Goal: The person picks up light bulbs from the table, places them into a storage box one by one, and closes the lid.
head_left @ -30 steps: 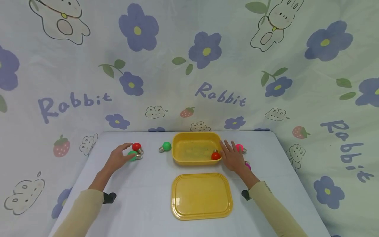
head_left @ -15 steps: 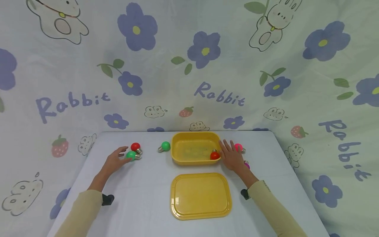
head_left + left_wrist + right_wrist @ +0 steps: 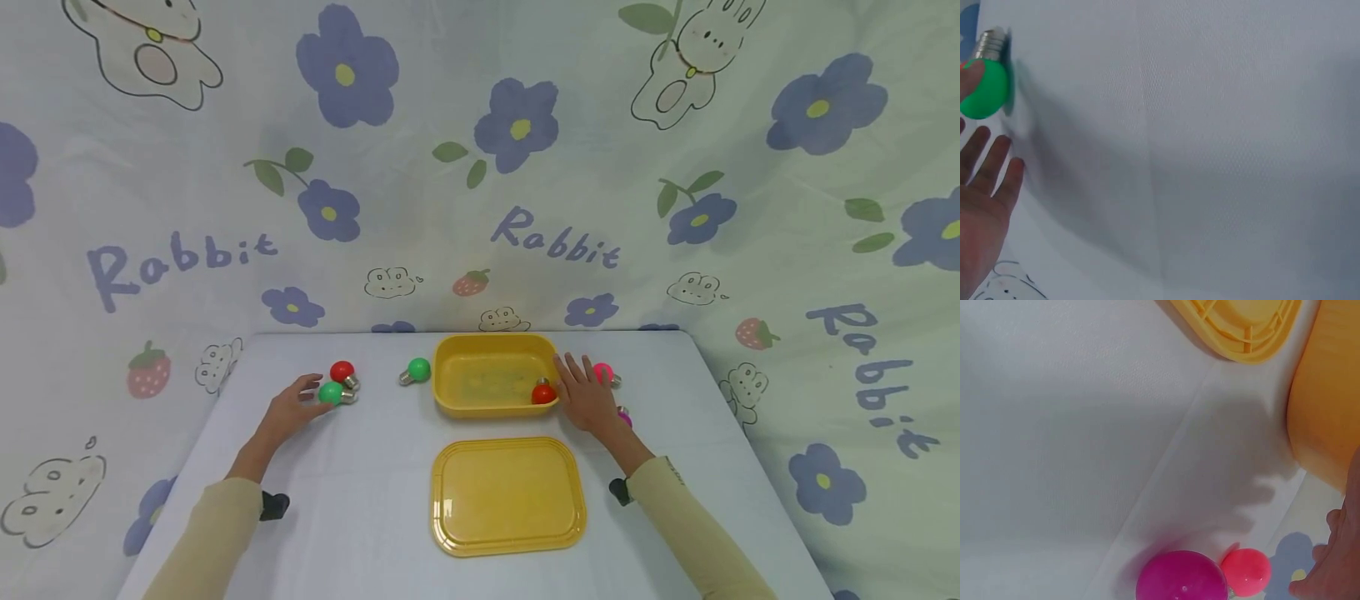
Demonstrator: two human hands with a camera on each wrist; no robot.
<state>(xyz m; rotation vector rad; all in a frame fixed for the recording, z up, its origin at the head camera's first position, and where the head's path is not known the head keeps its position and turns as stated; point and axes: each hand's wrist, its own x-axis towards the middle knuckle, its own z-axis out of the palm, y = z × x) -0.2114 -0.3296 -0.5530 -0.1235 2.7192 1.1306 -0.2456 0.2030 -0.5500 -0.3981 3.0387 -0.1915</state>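
Note:
On the left, my left hand (image 3: 288, 412) is beside a green light bulb (image 3: 331, 393), fingers spread. Its thumb (image 3: 970, 78) overlaps the green bulb in the left wrist view; whether it touches cannot be told. A red bulb (image 3: 342, 372) lies just behind that green one, and another green bulb (image 3: 418, 370) lies farther right. My right hand (image 3: 588, 400), fingers extended, is at the right wall of the yellow container (image 3: 442, 408). Inside the container's front right corner sits a red bulb (image 3: 543, 392).
A yellow lid (image 3: 508, 496) lies flat in front of the container. Right of my right hand are a pink bulb (image 3: 603, 373) and a magenta bulb (image 3: 1182, 578), partly hidden by the hand and arm in the head view. A patterned cloth (image 3: 420, 208) hangs behind the table.
My left hand has drawn slightly back to the left, and more of the green bulb shows. The right hand stays at the container. The head view has shifted a little.

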